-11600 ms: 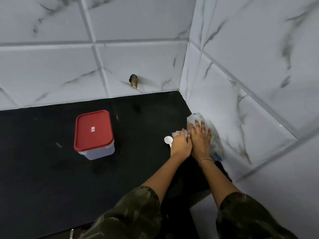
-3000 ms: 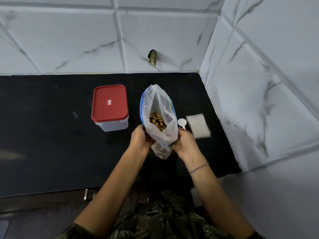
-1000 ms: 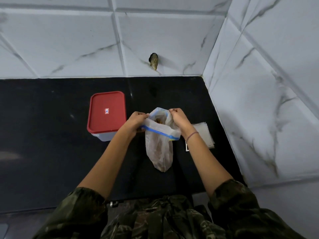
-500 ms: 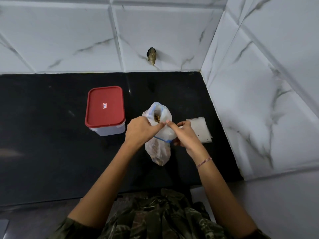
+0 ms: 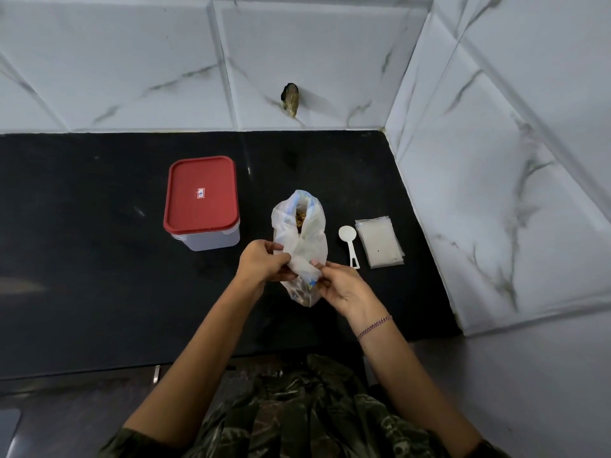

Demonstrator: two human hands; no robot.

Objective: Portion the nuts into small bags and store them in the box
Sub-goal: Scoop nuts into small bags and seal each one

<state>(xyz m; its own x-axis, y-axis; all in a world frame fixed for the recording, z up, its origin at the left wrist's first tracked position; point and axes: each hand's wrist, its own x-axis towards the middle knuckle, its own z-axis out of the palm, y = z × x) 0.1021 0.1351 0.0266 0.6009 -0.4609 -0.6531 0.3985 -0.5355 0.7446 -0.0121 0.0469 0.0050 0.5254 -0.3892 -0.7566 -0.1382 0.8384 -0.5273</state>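
1. The step in hand looks like readying the nut bag (image 5: 299, 246) for scooping. It stands upright on the black counter (image 5: 99, 259), between the box and the scoop, and its mouth gapes at the top with nuts (image 5: 301, 221) showing inside.
2. To do this well, the person should probably hold the bag upright while working the plastic, since a tilt could spill nuts across the counter. Folding the loose top down evenly would likely leave a wide, steady mouth for the scoop.
3. The white scoop (image 5: 348, 241) lies just right of the bag, and the stack of small bags (image 5: 380, 241) lies just beyond it. Neither is touched.
4. The box (image 5: 211, 241) sits left of the bag, apart from it, with its red lid (image 5: 201, 193) on. It will need opening before any portion goes in.
5. The left hand (image 5: 264, 264) pinches the bag's plastic at its left side, fingers curled toward the thumb.
6. The right hand (image 5: 340, 285) pinches a fold low on the bag's right side, thumb and fingertips meeting on the plastic.
7. Both forearms reach forward and converge on the bag, with the wrists near each other. A bracelet (image 5: 373, 325) circles the right wrist.
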